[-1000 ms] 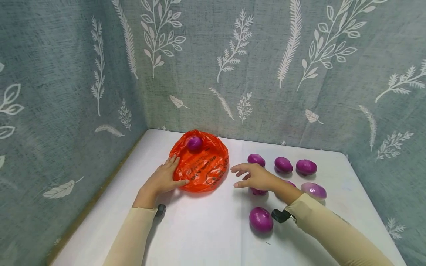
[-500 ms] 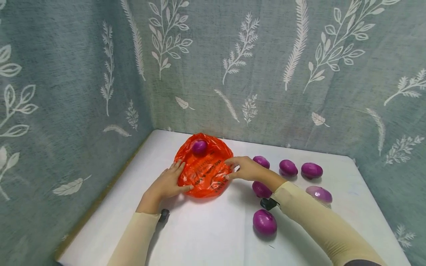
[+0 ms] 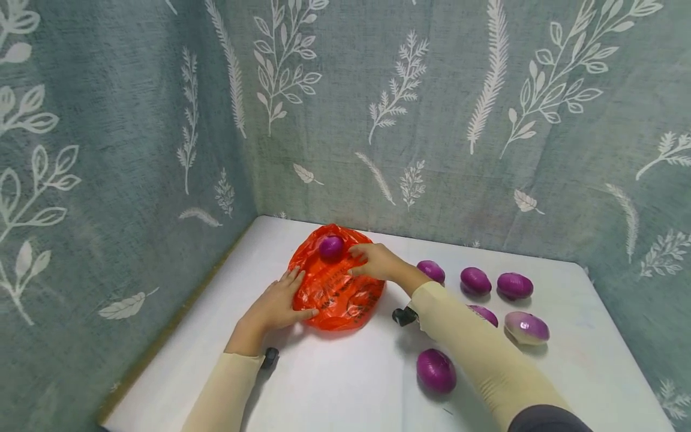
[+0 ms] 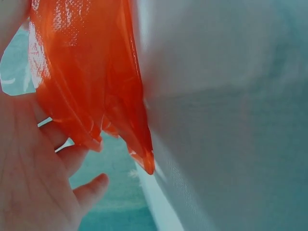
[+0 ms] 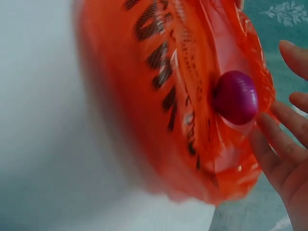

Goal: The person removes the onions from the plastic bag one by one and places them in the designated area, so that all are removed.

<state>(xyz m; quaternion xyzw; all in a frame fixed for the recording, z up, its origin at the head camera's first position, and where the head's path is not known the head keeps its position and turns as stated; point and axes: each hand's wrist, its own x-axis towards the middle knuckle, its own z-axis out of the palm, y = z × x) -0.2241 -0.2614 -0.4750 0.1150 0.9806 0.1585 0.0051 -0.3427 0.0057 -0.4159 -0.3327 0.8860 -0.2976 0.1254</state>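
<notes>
A red plastic bag with black print lies at the back of the table, and a purple onion sits on it near its far edge. My left hand rests at the bag's left edge with fingers spread. In the left wrist view, the fingers touch the bag's hanging edge. My right hand hovers over the bag's right side, its fingertips pointing at the onion. In the right wrist view, the fingers look extended beside the onion; whether they touch it I cannot tell.
On the white table, several more onions stand to the right, including a paler one. Another onion lies below my right forearm. Patterned grey-green cloth hangs behind and on both sides.
My right hand has moved left from beside the loose onions to over the bag, near the onion on it. My left hand keeps its place at the bag's edge. The head view has shifted slightly.
</notes>
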